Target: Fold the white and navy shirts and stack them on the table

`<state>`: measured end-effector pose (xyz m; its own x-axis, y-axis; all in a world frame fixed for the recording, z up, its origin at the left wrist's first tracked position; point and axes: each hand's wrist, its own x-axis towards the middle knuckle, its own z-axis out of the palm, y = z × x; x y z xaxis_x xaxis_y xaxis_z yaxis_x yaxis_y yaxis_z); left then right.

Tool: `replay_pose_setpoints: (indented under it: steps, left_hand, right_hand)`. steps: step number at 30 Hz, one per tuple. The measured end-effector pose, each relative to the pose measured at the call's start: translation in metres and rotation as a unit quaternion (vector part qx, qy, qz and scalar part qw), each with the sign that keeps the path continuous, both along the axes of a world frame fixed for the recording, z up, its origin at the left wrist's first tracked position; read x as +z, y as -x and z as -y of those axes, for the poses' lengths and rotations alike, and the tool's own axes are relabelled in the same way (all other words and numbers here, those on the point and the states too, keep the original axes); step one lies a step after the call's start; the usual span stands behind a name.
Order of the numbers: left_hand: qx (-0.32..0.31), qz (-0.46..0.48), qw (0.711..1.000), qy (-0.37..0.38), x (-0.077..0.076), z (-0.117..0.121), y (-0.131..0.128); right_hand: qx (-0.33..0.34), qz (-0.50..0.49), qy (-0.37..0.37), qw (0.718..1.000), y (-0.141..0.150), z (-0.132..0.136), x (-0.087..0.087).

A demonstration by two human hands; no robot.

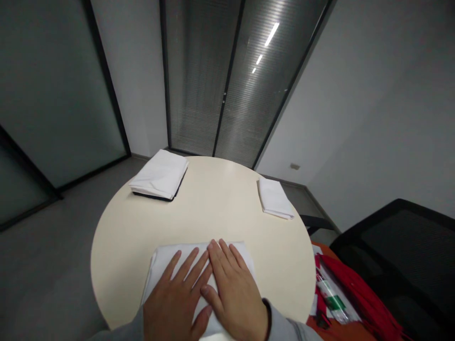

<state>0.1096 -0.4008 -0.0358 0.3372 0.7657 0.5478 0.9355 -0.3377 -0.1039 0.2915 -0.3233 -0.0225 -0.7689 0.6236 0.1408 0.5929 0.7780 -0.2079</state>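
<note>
A folded white cloth (pixel 164 252) lies flat at the near side of the round table. Both palms rest face down on it. My left hand (pixel 177 296) covers the cloth's left half with its fingers spread. Close beside it, my right hand (pixel 236 293) lies flat on the right half, fingers stretched out and nearly together. Its thumb reaches over toward the left hand, and the two hands meet near the middle. Much of the cloth's near part is hidden under the hands and wrists.
On the cream round table (pixel 213 203), a stack of white cloth (pixel 161 173) sits on a dark flat base at the far left. A smaller folded white cloth (pixel 275 198) lies at the right edge. A chair (pixel 401 246) stands right, beside a red bag (pixel 350 279) and plastic bottle (pixel 332 298).
</note>
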Motion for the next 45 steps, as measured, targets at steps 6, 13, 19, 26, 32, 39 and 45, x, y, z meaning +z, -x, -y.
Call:
replay_pose_setpoints:
  steps: [6,13,19,26,32,39,45]
  left_hand:
    - [-0.038,-0.029,0.999,0.001,-0.003,0.021,0.033]
    - [-0.04,-0.034,0.999,0.013,-0.002,0.045,0.062]
    - [0.028,0.03,0.998,0.045,0.024,0.006,0.062]
    - [-0.07,-0.023,0.995,0.071,-0.007,-0.016,0.064]
    - [-0.064,0.0,0.995,0.077,-0.017,0.001,0.082]
    - [-0.101,0.042,0.983,0.15,-0.006,-0.004,0.076]
    - [-0.083,0.123,0.969,0.198,-0.004,-0.01,0.061]
  right_hand:
    - [-0.018,0.021,-0.009,1.0,-0.01,0.004,-0.004]
    - [-0.007,0.014,-0.032,0.999,-0.02,0.011,-0.009]
    - [-0.028,0.013,-0.037,0.999,-0.02,0.019,-0.01]
    - [-0.106,0.001,-0.024,0.994,-0.025,0.032,-0.027]
    - [-0.141,0.046,-0.018,0.989,-0.057,0.033,-0.026]
    - [-0.133,0.044,0.039,0.989,-0.037,-0.004,0.055]
    - [-0.003,0.061,0.235,0.97,0.029,-0.06,0.07]
